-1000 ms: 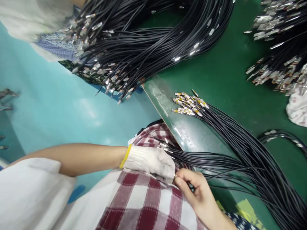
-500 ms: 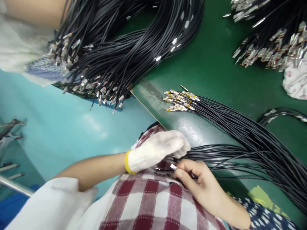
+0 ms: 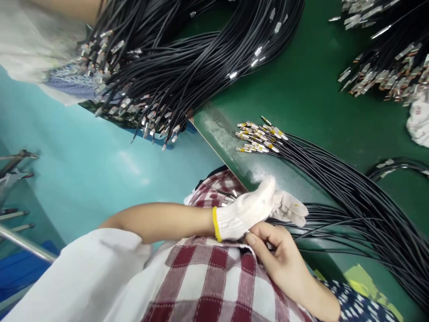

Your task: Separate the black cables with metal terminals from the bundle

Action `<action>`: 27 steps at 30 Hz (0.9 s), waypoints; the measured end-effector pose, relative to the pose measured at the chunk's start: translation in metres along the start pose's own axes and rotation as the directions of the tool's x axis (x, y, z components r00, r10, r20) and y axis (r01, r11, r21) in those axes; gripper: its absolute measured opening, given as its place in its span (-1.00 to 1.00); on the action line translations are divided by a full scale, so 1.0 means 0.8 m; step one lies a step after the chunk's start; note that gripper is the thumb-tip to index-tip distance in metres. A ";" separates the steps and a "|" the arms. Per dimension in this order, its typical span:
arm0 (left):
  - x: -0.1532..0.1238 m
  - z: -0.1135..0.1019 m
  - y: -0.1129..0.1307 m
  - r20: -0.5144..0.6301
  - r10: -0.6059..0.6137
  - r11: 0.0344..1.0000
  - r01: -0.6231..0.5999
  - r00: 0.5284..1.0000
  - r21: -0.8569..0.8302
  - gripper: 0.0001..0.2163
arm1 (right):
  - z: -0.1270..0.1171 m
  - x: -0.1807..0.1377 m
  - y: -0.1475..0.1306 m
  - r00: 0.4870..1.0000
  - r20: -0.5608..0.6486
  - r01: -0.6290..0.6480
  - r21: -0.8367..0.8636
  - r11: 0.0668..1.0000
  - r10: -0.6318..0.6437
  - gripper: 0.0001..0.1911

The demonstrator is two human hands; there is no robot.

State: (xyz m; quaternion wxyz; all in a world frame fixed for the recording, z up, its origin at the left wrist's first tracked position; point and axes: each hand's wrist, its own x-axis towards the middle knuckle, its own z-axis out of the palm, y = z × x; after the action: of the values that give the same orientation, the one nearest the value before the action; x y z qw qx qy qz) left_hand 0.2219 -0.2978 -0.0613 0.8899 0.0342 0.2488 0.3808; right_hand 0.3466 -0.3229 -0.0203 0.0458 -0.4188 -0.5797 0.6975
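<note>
right hand [image 3: 278, 257] pinch hidden behind gloved left hand [image 3: 258, 208], can't tell its hold.
left hand open, flat on black cables [image 3: 351, 197]; more bundles [image 3: 187, 58] crowd far bench [image 3: 301, 89].

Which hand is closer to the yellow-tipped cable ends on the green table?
Left. The gloved left hand lies just below the yellow-tipped cable ends; the bare right hand sits beyond it, farther off.

**One camera, worn on the head**

It looks forward and down from the person's head, close over the left hand [image 3: 248, 210] and right hand [image 3: 278, 255] at the lap. The view is tilted: the green table [image 3: 301, 98] edge runs diagonally, with the floor [image 3: 83, 147] on the left.
</note>
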 end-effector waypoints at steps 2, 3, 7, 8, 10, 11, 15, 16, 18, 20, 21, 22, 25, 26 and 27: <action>0.002 -0.003 -0.003 0.004 -0.012 1.000 0.012 1.000 0.011 -0.24 | 0.001 0.000 0.001 1.000 -0.011 0.012 -0.003 1.000 -0.012 -0.58; 0.002 -0.003 -0.003 -0.001 -0.014 1.000 0.014 1.000 0.019 -0.24 | 0.001 0.000 0.001 1.000 -0.019 0.017 -0.008 1.000 -0.017 -0.57; -0.001 0.003 0.000 -0.036 -0.010 0.999 0.012 0.999 0.049 -0.22 | 0.002 -0.001 0.000 0.999 -0.024 0.035 -0.035 0.999 -0.036 -0.58; -0.002 0.005 0.001 -0.043 -0.008 0.998 0.011 0.999 0.058 -0.22 | 0.002 -0.002 -0.001 0.999 -0.023 0.039 -0.037 0.999 -0.040 -0.58; -0.004 0.007 0.002 -0.050 0.000 0.997 0.004 0.999 0.078 -0.23 | 0.003 -0.004 -0.001 0.999 -0.017 0.047 -0.038 0.998 -0.048 -0.58; -0.005 0.007 0.001 -0.050 0.007 0.996 -0.003 0.999 0.089 -0.23 | 0.003 -0.004 0.000 0.999 -0.016 0.049 -0.039 0.998 -0.049 -0.59; -0.005 0.005 -0.002 -0.042 0.028 0.993 -0.023 0.999 0.115 -0.24 | 0.003 -0.005 0.000 0.999 -0.015 0.049 -0.033 0.998 -0.049 -0.59; -0.004 0.004 -0.004 -0.038 0.028 0.993 -0.023 0.999 0.118 -0.24 | 0.003 -0.005 0.001 0.999 -0.015 0.045 -0.030 0.999 -0.046 -0.59; -0.004 0.003 -0.006 -0.030 0.029 0.991 -0.025 0.999 0.133 -0.23 | 0.003 -0.005 0.001 0.999 -0.012 0.035 -0.030 0.999 -0.035 -0.59; -0.004 0.003 -0.007 -0.032 0.042 0.986 -0.037 0.999 0.160 -0.24 | 0.003 -0.004 0.002 1.000 -0.006 0.024 -0.033 0.999 -0.024 -0.59; -0.005 0.004 -0.006 -0.035 0.047 0.984 -0.040 0.998 0.171 -0.24 | 0.003 -0.004 0.002 1.000 -0.004 0.021 -0.034 0.999 -0.021 -0.59; -0.005 0.005 -0.005 -0.037 0.044 0.983 -0.037 0.998 0.179 -0.24 | 0.003 -0.004 0.003 1.000 -0.003 0.020 -0.034 0.999 -0.020 -0.59; -0.009 0.009 -0.001 -0.050 0.010 0.984 -0.001 0.999 0.181 -0.24 | 0.003 -0.005 0.004 1.000 0.000 0.023 -0.025 0.999 -0.023 -0.59; -0.011 0.011 0.000 -0.059 -0.003 0.984 0.013 0.998 0.177 -0.25 | 0.004 -0.005 0.004 1.000 0.001 0.023 -0.023 0.999 -0.023 -0.59; -0.012 0.012 0.001 -0.067 -0.014 0.984 0.025 0.998 0.174 -0.25 | 0.004 -0.005 0.005 1.000 0.004 0.020 -0.022 1.000 -0.020 -0.59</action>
State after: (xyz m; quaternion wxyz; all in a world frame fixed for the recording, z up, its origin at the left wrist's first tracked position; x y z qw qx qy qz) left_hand 0.2200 -0.3025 -0.0485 0.8785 0.0971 0.3107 0.3496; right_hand 0.3487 -0.3285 -0.0216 0.0472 -0.4120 -0.5916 0.6915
